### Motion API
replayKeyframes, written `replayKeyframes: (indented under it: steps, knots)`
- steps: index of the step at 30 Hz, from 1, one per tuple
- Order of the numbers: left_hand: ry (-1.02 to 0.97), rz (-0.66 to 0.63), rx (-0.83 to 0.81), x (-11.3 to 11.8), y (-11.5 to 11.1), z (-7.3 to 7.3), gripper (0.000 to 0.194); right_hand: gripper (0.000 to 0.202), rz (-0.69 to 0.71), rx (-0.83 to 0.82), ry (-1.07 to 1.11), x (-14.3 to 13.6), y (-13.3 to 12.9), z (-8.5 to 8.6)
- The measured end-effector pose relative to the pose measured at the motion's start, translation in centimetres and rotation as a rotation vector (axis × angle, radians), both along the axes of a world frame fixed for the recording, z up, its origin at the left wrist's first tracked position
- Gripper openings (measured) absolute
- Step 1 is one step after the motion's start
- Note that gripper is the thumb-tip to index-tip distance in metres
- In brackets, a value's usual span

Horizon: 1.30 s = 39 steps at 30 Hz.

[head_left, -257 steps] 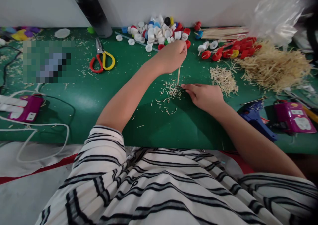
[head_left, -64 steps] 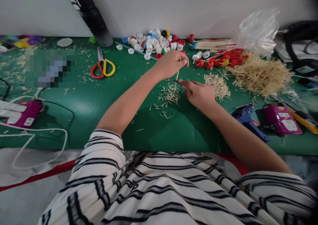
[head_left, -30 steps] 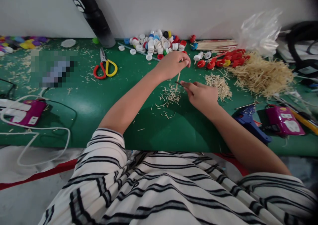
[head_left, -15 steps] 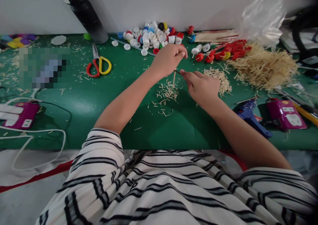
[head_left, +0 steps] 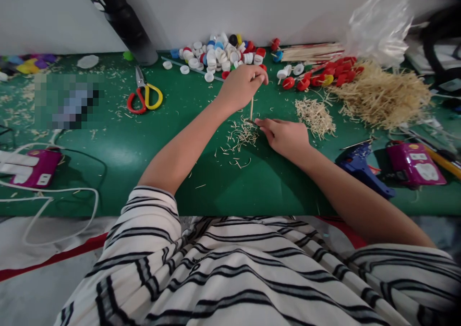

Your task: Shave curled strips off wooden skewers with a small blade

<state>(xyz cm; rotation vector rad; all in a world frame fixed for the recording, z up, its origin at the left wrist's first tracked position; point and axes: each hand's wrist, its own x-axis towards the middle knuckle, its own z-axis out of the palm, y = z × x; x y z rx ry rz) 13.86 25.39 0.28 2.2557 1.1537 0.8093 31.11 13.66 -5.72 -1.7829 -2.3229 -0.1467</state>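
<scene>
My left hand (head_left: 242, 88) is closed on the upper end of a thin wooden stick (head_left: 251, 108), which points down at the table. Pinched in my right hand (head_left: 286, 136) is a small dark blade (head_left: 252, 122), its handle hidden by the fingers. The blade lies against the stick near its lower end. Curled wood shavings (head_left: 242, 136) are scattered on the green table (head_left: 216, 187) below the stick. To the right of my right hand sits a second small heap of shavings (head_left: 316, 117).
Bottle caps (head_left: 219, 52) are piled at the back, beside wooden sticks (head_left: 309, 52) and red caps (head_left: 336, 71). A large shavings heap (head_left: 385, 95), glue gun (head_left: 363, 167) and purple power socket (head_left: 416, 163) are right. Scissors (head_left: 144, 93) and a black bottle (head_left: 127, 26) are left.
My right hand has moved down along the stick with the blade, toward its lower end. My left hand stays nearly in place, still holding the stick.
</scene>
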Motion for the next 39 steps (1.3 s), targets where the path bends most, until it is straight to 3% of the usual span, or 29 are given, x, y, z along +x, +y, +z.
replayKeyframes:
  steps: [14, 30, 35, 39]
  knots:
    - [0.025, -0.069, 0.018, 0.3, -0.7, 0.8, 0.026, 0.050, -0.060, 0.156, 0.024, 0.0, 1.2, 1.9]
    - [0.017, -0.012, -0.053, -0.1, -0.4, 0.5, 0.022, 0.046, 0.007, 0.027, 0.002, -0.1, 0.3, 0.2]
    - [0.061, -0.073, -0.072, -0.3, -0.7, 1.1, 0.028, 0.045, 0.002, 0.024, 0.097, 0.1, 0.8, 0.7]
    - [0.109, -0.206, -0.049, -0.8, -1.5, 2.2, 0.030, 0.059, -0.042, -0.049, 0.135, 0.0, 0.9, 1.2]
